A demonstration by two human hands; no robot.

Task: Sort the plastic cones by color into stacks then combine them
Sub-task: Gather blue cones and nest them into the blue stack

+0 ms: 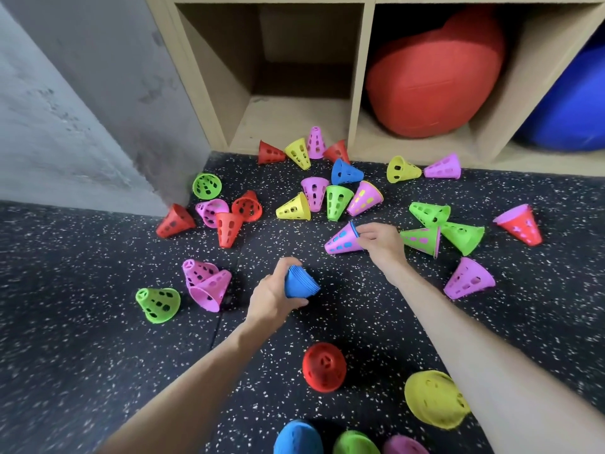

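Two bare hands sort plastic cones scattered on a speckled floor.
The left hand (273, 294) grips a blue stack (299, 283), fingers curled around it. The right hand (379, 239), arm outstretched, pinches the rim of a pink cone (342, 240) with a blue one nested inside. Behind, a shelf (366, 60) cubby holds a red ball (432, 80).

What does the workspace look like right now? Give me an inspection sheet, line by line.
Surface: black speckled floor, bare patches between cones.
Job's things: blue stack in the left hand; pink cone with a blue cone nested inside; sorted stacks near the camera: red, yellow.
Clutter: loose cones scattered, e.g. green cone.
Hands: left hand grips the blue stack; right hand pinches the pink cone's rim.
Cables: nothing seen.
Surroundings: wooden shelf holding a red ball; grey wall.
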